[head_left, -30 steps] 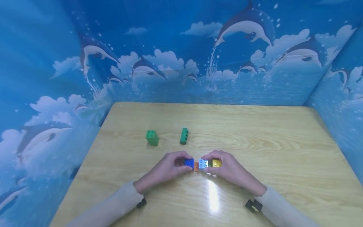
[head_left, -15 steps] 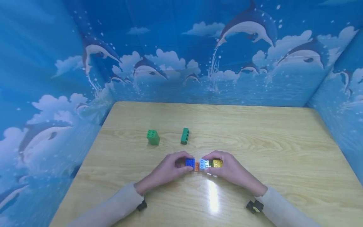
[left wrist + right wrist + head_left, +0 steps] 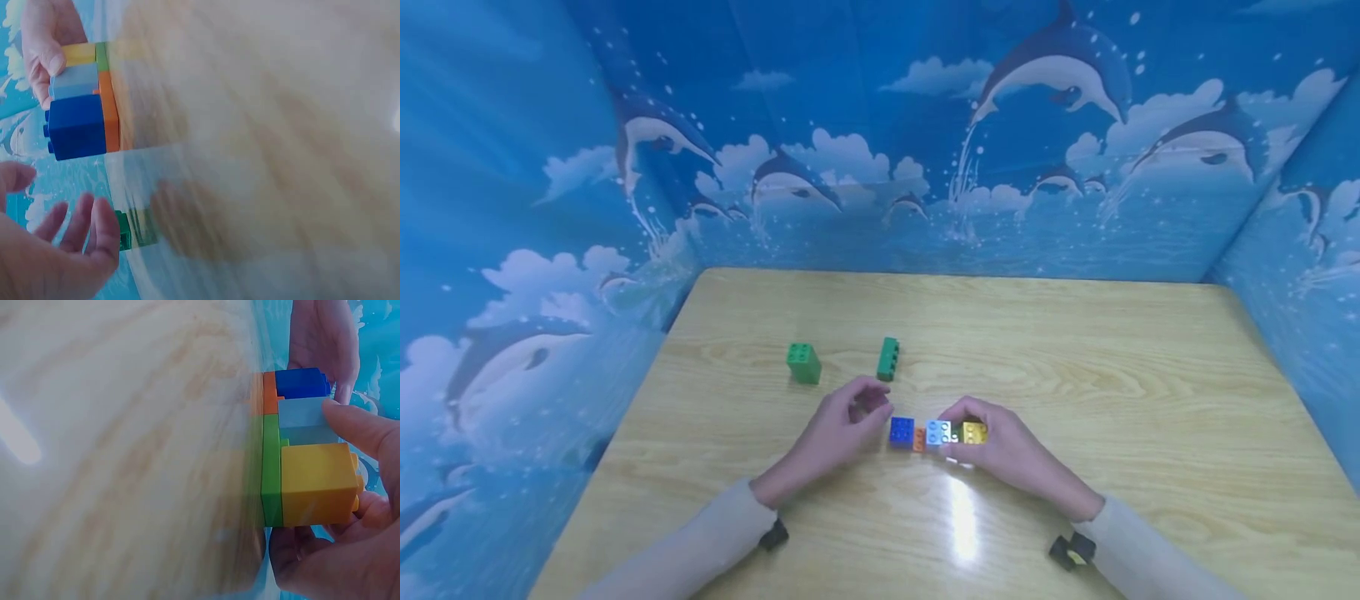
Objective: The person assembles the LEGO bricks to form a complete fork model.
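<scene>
A row of joined toy building bricks stands on the wooden table. On its base, made of a flat orange brick (image 3: 270,394) and a flat green brick (image 3: 272,481), sit a dark blue brick (image 3: 902,432), a light blue brick (image 3: 937,432) and a yellow brick (image 3: 974,432). My right hand (image 3: 1011,446) pinches the light blue brick between thumb and finger, its palm close by the yellow one. Just left of the dark blue brick, my left hand (image 3: 838,429) holds nothing, fingers loosely bent. Beyond its fingertips lies a dark green brick (image 3: 888,359) on its side, studs facing right.
A tall green brick (image 3: 804,364) stands upright at the left, behind my left hand. Dolphin-printed blue sheeting (image 3: 880,225) walls the table (image 3: 1112,358) at the back and both sides. Light glares off the wood in front of the bricks.
My left hand has let go of the dark blue brick and moved left and slightly away from me, towards the dark green brick. My right hand keeps its hold on the row.
</scene>
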`<action>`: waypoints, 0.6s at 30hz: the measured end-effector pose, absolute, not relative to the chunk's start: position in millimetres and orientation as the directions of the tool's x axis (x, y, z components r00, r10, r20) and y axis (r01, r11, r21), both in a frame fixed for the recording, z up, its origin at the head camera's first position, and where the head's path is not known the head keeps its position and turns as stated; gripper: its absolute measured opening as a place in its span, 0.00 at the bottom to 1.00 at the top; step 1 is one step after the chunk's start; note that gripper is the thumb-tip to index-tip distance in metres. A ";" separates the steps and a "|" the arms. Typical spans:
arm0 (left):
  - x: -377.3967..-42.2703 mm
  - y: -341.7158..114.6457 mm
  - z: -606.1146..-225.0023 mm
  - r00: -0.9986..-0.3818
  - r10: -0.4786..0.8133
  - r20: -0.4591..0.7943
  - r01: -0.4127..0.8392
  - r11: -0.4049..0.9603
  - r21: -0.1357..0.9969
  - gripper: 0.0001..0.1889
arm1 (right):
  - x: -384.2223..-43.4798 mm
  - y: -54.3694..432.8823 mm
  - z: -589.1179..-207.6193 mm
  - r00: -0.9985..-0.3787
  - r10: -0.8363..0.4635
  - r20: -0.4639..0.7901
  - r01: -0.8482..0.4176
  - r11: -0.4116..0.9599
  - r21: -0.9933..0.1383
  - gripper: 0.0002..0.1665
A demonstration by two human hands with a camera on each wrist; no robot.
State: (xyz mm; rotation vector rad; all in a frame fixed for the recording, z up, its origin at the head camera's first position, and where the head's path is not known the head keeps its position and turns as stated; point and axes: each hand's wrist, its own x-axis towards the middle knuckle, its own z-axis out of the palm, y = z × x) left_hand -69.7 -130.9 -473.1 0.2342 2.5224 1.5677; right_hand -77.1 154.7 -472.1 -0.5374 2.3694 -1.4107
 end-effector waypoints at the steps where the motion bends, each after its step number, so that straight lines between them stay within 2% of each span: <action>1: -72.3 -130.4 -472.7 -0.983 0.180 -0.047 0.035 0.429 0.903 0.18 | -77.0 154.8 -472.3 -0.876 -0.473 -0.092 -0.147 0.443 -0.884 0.19; 3: -77.5 -129.1 -473.4 -0.994 0.110 -0.028 0.022 0.431 0.902 0.19 | -76.6 154.9 -472.4 -0.878 -0.468 -0.096 -0.140 0.444 -0.885 0.19; 6: -84.3 -125.3 -476.2 -0.999 0.035 -0.029 -0.010 0.474 0.880 0.27 | -76.8 155.6 -474.2 -0.880 -0.466 -0.092 -0.137 0.434 -0.890 0.20; 10: -92.9 -118.6 -480.4 -0.999 -0.004 -0.044 -0.040 0.529 0.848 0.37 | -76.6 156.4 -476.1 -0.877 -0.472 -0.093 -0.133 0.424 -0.896 0.19; 18: -111.2 -107.5 -480.8 -0.997 -0.051 -0.060 -0.079 0.602 0.795 0.39 | -79.2 157.3 -478.2 -0.881 -0.458 -0.116 -0.116 0.447 -0.887 0.19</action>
